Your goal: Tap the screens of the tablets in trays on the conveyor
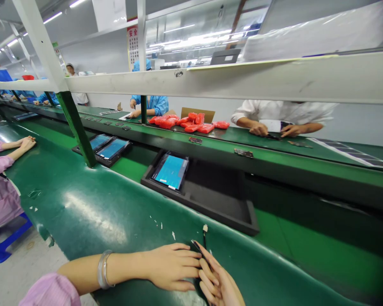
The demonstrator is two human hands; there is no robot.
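Observation:
My left hand lies flat on the green bench at the bottom of the view, fingers resting on a thin dark panel that is mostly hidden. My right hand meets it from the lower right, fingers laid over the same panel beside the left fingertips. A silver bracelet circles my left wrist. A small pale tab on a thin dark strip sticks up just beyond the hands. A black tray holding a blue-filmed screen sits on the belt ahead.
Another black tray with two blue screens rides the belt further left. A green post stands by it. Red packets lie on the far bench, where people in white and blue work. A person in pink sits at my left.

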